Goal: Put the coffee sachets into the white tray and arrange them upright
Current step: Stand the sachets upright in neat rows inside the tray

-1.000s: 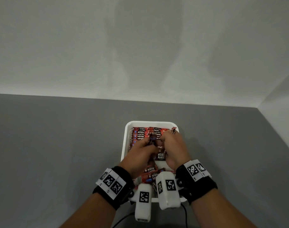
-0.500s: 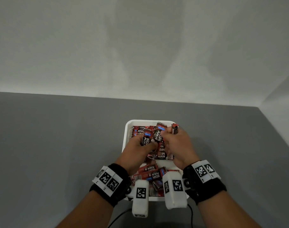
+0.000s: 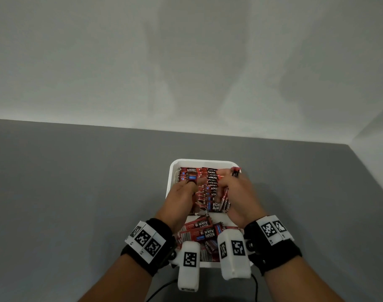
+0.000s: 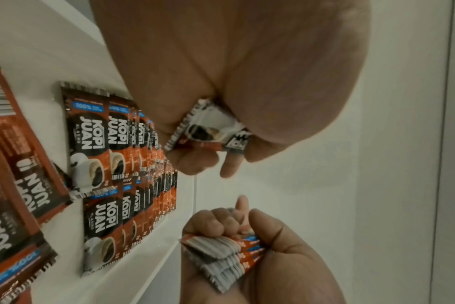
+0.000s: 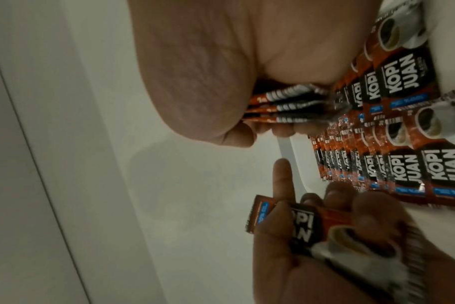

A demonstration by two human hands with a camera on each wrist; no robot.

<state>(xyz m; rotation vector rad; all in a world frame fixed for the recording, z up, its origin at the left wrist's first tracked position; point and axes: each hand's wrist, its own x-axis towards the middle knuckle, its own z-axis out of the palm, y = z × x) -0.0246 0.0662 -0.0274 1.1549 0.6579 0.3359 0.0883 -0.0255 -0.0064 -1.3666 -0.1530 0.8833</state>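
The white tray [image 3: 170, 184] holds two rows of red-and-black coffee sachets [image 3: 209, 182] standing upright at its far end. My left hand [image 3: 189, 184] pinches a single sachet [image 3: 191, 178] above the left row; it also shows in the left wrist view [image 4: 208, 131] and the right wrist view [image 5: 299, 224]. My right hand [image 3: 229, 184] grips a bundle of several sachets [image 3: 225, 200] over the tray's right side, with their edges seen stacked [image 4: 221, 257] [image 5: 104, 107]. More sachets [image 3: 199, 232] lie flat and loose at the tray's near end.
The tray sits on a grey table [image 3: 77, 192] that meets a white wall [image 3: 186, 62] behind and at the right. White camera housings [image 3: 188, 264] hang under both wrists over the tray's near edge. Cables [image 3: 164, 288] trail toward me.
My hands have come apart. The left hand has carried one sachet leftward over the left row, while the right hand keeps its bundle on the right side.
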